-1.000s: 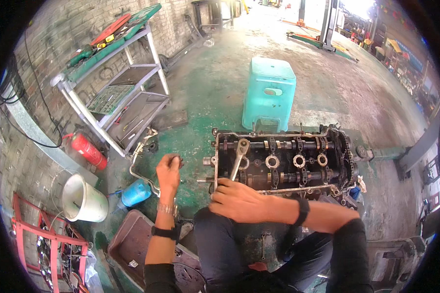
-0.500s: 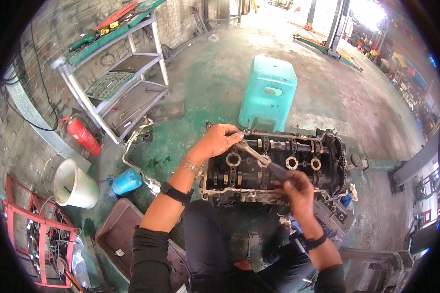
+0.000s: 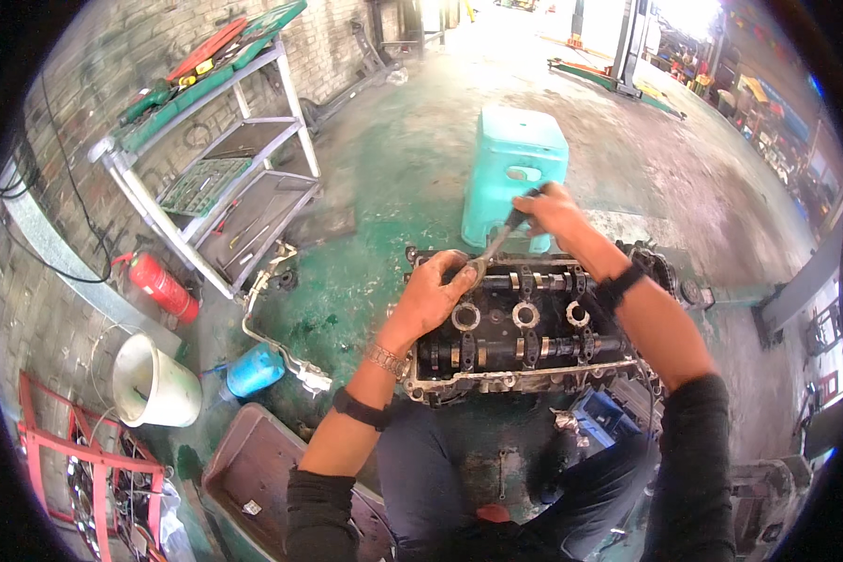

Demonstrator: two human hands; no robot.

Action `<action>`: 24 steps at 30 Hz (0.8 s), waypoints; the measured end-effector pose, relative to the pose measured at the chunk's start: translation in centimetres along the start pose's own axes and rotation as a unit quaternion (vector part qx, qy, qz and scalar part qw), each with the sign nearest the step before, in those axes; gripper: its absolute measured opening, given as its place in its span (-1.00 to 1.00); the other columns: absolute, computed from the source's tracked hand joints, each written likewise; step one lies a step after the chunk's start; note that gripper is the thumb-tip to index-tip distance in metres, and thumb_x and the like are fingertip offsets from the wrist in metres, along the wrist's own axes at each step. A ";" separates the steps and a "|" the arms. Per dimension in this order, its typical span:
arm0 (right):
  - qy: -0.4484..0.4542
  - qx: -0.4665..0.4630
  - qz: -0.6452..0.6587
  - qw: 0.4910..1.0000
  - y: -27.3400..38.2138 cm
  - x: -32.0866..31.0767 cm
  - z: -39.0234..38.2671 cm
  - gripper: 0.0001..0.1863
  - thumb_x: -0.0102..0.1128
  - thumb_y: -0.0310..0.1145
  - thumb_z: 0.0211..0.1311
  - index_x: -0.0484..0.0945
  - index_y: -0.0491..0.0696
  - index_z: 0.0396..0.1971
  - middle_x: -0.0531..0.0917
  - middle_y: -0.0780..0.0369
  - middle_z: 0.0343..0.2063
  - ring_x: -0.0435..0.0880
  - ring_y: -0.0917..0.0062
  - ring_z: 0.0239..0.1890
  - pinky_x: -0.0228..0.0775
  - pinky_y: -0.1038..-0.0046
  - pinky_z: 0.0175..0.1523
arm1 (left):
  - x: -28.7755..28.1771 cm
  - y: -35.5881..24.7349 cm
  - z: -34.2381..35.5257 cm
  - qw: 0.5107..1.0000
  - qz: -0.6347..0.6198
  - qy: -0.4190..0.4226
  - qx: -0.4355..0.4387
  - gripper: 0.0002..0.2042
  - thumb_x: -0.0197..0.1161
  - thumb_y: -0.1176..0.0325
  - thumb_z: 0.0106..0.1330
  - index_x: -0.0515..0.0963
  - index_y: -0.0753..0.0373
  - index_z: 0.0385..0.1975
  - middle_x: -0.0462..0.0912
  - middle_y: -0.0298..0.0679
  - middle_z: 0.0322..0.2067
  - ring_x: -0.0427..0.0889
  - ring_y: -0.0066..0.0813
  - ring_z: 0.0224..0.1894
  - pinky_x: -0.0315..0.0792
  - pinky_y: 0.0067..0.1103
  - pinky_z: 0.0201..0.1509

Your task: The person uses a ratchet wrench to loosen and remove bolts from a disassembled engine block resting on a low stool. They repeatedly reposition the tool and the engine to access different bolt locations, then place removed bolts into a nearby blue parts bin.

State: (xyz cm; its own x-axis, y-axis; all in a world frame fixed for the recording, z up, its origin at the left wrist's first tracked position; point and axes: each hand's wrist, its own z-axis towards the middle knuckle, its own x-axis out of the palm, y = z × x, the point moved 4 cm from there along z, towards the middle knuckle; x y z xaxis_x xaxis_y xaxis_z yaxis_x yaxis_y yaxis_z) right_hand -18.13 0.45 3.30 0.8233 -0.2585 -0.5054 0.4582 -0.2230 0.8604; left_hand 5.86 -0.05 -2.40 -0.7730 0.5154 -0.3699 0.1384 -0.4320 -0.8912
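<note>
An engine cylinder head (image 3: 496,379) with exposed camshafts and round spark plug holes lies in front of my knees. At its far left side my left hand (image 3: 436,292) is closed around the head end of a ratchet wrench (image 3: 497,242). The wrench slants up and away to the right. My right hand (image 3: 557,217) grips its dark handle, above the far edge of the cylinder head and in front of the turquoise stool (image 3: 520,140). My left fingers hide the tip of the tool and whatever it sits on.
A tool trolley (image 3: 295,112) stands at the far left, with a red fire extinguisher (image 3: 162,288) beside it. Nearer are a white bucket (image 3: 164,389), a blue bottle (image 3: 255,369) and a brown tray (image 3: 239,440). By my right knee sits a blue box (image 3: 604,421).
My right hand has swung the wrench handle from the near right to the far side. My left hand has stayed on the wrench's head end. The view has shifted slightly.
</note>
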 end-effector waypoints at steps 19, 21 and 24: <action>0.287 -0.495 -0.455 0.682 12.4 22.5 -8.8 -0.65 0.30 -0.40 -0.03 0.56 -0.11 -0.17 0.72 0.14 -0.38 0.73 0.20 -0.30 0.54 0.16 -0.31 | -11.5 9.4 -10.3 0.898 -0.151 -0.409 -0.059 -0.90 0.13 0.52 0.40 0.58 0.38 -0.23 0.65 -0.26 -0.26 0.60 -0.56 -0.23 0.50 -0.58 -0.12; 0.239 -0.584 -0.485 0.606 10.7 23.0 -13.5 -0.70 0.33 -0.35 -0.06 0.55 -0.09 -0.28 0.71 0.21 -0.41 0.70 0.27 -0.31 0.49 0.24 -0.35 | -13.4 10.1 -11.1 0.889 -0.152 -0.423 -0.092 -0.91 0.12 0.52 0.40 0.57 0.38 -0.25 0.65 -0.26 -0.31 0.60 -0.56 -0.29 0.51 -0.60 -0.17; 0.177 -0.633 -0.408 0.633 7.4 19.7 -18.8 -0.80 0.29 -0.33 -0.04 0.51 -0.03 -0.40 0.66 0.28 -0.43 0.61 0.37 -0.21 0.40 0.38 -0.24 | -14.0 9.9 -11.6 0.899 -0.121 -0.409 -0.099 -0.90 0.12 0.49 0.42 0.56 0.37 -0.26 0.65 -0.25 -0.35 0.61 -0.55 -0.35 0.52 -0.59 -0.20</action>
State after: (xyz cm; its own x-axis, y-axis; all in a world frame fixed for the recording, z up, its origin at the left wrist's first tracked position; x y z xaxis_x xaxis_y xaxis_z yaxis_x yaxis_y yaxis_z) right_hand 7.84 11.35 0.96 0.0591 -0.2667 -0.9620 0.4962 0.8440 -0.2035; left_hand 25.28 -2.97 -9.09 -0.9807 -0.1754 0.0862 -0.0507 -0.1979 -0.9789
